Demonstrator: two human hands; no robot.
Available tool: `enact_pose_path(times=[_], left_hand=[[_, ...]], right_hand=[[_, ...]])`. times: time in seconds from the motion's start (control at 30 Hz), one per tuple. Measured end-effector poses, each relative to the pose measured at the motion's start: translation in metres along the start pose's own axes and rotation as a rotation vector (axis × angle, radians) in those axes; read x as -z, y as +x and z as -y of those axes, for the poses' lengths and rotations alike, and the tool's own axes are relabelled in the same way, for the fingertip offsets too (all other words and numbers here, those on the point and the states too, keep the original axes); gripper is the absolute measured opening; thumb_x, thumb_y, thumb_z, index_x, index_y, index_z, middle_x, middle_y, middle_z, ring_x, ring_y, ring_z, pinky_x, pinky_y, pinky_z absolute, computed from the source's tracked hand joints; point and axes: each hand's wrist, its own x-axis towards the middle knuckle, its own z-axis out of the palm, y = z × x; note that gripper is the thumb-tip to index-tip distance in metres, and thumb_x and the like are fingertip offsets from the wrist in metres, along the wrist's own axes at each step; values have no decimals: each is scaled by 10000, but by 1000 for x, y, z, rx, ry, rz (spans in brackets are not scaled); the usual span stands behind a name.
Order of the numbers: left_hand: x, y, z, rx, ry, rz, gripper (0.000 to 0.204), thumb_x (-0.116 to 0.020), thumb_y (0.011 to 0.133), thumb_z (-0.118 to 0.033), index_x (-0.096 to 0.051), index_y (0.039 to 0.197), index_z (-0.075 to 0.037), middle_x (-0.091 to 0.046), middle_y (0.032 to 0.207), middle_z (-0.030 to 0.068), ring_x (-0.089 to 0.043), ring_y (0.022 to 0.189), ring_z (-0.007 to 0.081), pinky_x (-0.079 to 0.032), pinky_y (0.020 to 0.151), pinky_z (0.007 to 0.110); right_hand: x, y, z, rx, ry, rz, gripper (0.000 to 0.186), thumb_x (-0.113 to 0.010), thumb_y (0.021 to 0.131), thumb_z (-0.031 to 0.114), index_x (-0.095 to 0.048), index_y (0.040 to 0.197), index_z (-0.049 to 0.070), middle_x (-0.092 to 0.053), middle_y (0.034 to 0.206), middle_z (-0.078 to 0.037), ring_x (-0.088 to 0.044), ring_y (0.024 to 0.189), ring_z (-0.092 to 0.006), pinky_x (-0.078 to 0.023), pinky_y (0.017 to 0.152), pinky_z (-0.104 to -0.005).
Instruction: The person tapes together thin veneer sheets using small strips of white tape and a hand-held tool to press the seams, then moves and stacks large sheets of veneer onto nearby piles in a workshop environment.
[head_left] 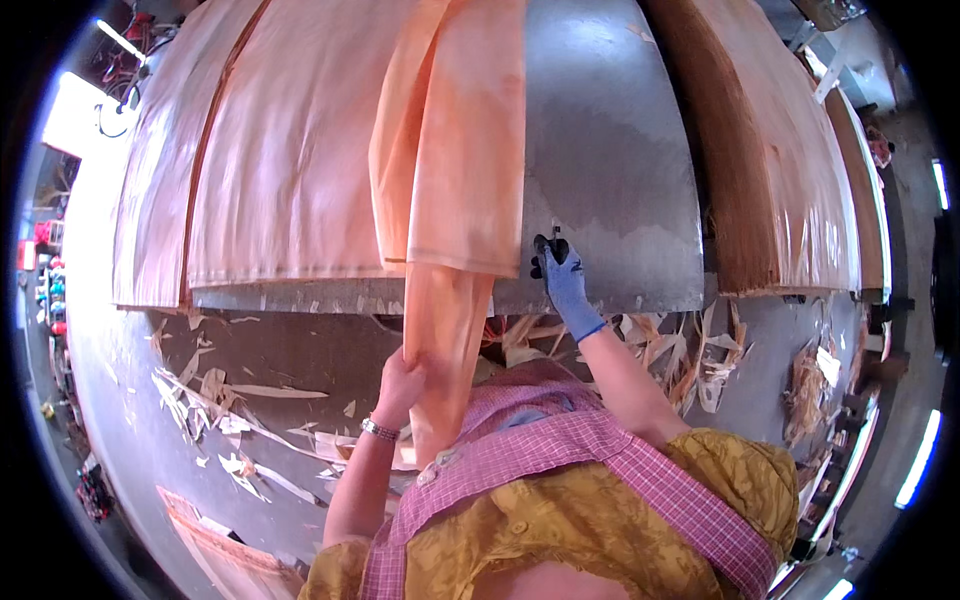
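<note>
A thin orange-tan wood veneer sheet (pixel 470 190) lies lengthwise over the table, folded over on itself. Its narrow end hangs past the table's near edge toward my body. My left hand (pixel 400 385), bare and with a bracelet at the wrist, is closed on the edge of that hanging part. On the bare grey metal tabletop (pixel 615 190), just right of the veneer, is my right hand (pixel 565 280) in a blue glove with dark fingertips. Its fingers are closed around a small dark tool (pixel 556 233) with a thin upright tip; its exact kind is unclear.
Wide veneer sheets (pixel 290 170) cover the table's left side. A thick veneer stack (pixel 770 170) stands at the right, across a dark gap. Torn veneer scraps (pixel 215 400) litter the floor below the table, with more strips (pixel 710 360) under the right side.
</note>
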Motion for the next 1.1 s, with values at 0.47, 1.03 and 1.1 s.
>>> enact_pose_path(times=[0.47,1.03,1.1], left_hand=[[134,-262,144,482,-32,-109,227,-623,844,-34,-663,1064,6,-659,966,11,-608,867,100,-499,769,255],[432,-317,279,824,1153,-662,532,-766,752,-353,-625,1115,9,-664,1052,191,-631,991,341,-504,848,418],[425,-233,262,343,1125,-660,581,-787,738,-385,-614,1128,9,-662,1075,213,-631,1012,366,-502,862,433]], right_hand=[[-34,-66,-37,-1,144,82,234,-655,926,243,-598,919,16,-611,760,-32,-563,638,-97,-478,554,-269],[-159,-170,-48,-40,175,-22,308,-678,900,266,-593,1029,0,-621,831,-88,-547,716,-189,-469,681,-342],[-155,-178,-41,-85,-72,-22,357,-630,926,311,-592,1072,-13,-653,889,-166,-616,775,-299,-486,711,-383]])
